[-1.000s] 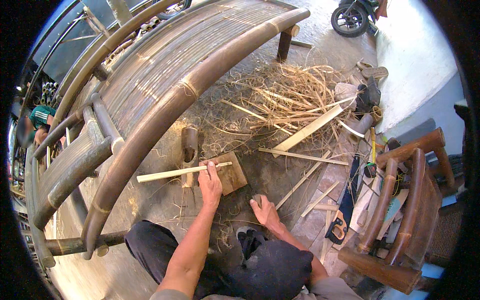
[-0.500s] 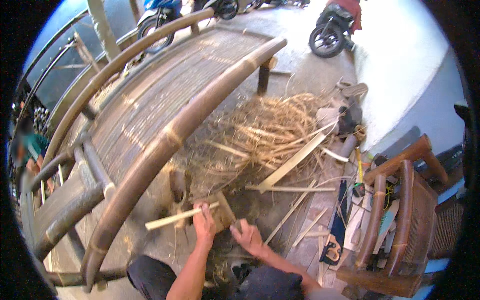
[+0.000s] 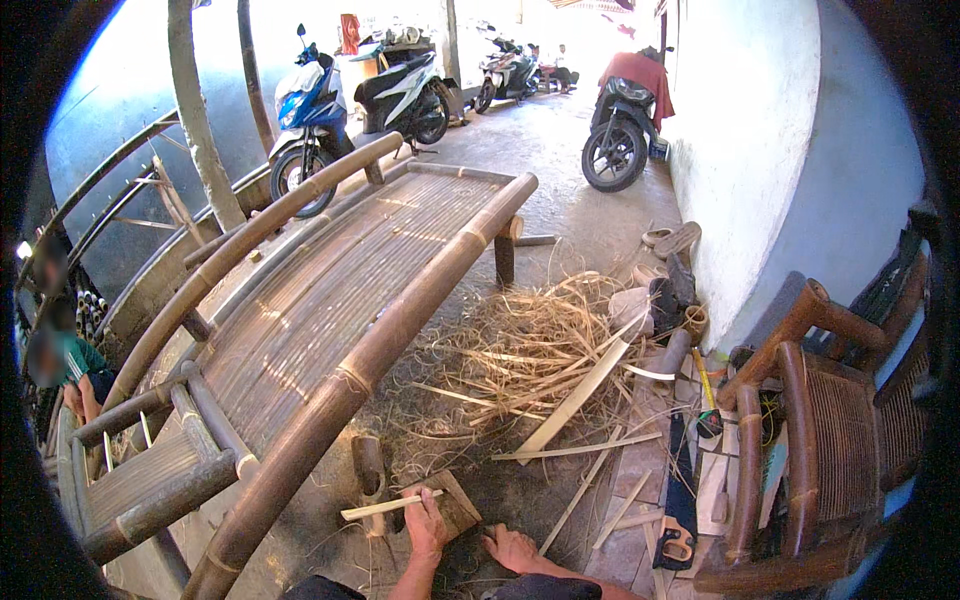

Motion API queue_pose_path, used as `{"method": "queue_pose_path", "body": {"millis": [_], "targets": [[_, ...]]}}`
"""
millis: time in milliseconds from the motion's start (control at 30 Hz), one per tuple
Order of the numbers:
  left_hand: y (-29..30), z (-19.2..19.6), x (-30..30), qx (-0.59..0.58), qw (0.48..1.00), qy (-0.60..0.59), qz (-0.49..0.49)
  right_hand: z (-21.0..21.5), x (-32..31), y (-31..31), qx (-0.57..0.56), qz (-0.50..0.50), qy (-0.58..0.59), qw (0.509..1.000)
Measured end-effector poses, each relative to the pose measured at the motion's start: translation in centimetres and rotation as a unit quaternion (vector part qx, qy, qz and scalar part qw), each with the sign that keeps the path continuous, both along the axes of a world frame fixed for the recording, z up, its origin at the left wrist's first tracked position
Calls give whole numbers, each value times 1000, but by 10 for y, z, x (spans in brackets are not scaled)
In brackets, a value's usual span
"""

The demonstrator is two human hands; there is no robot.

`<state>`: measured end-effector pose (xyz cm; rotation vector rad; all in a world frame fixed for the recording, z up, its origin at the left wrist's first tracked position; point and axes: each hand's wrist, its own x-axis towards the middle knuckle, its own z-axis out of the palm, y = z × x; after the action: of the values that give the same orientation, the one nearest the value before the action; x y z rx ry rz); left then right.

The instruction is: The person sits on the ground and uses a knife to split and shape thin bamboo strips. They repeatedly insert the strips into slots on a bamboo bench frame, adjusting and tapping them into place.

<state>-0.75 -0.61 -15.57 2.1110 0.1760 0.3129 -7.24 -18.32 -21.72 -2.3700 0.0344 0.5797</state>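
My left hand [image 3: 427,524] is closed round a thin, pale bamboo strip [image 3: 375,508], which sticks out to the left. It is at the edge of a small square wooden block [image 3: 456,508] low on the floor, near my body. Just right of the block, my right hand [image 3: 513,551] is low with its fingers curled; what they hold is hidden. A short hollow bamboo piece [image 3: 370,468] stands left of the block.
A large bamboo bench [image 3: 300,320] fills the left side. Ahead lies a heap of bamboo shavings [image 3: 540,340] with a wide split strip [image 3: 575,400]. On the right are a handsaw [image 3: 680,490] and a bamboo chair [image 3: 830,440]. Motorbikes [image 3: 615,130] and a person [image 3: 75,370] are farther off.
The view has tilted up, so bench, shavings and hands sit lower in the picture. My right hand has moved from the block's edge to a little apart from it. The left still grips the strip.
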Motion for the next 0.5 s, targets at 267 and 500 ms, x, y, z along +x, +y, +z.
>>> {"method": "queue_pose_path", "body": {"millis": [267, 500], "targets": [[3, -10, 2, -41, 999, 21, -13, 11, -2, 8, 48, 4, -18, 999], [5, -13, 1, 13, 997, -68, 37, -7, 7, 19, 21, 1, -11, 1000]]}}
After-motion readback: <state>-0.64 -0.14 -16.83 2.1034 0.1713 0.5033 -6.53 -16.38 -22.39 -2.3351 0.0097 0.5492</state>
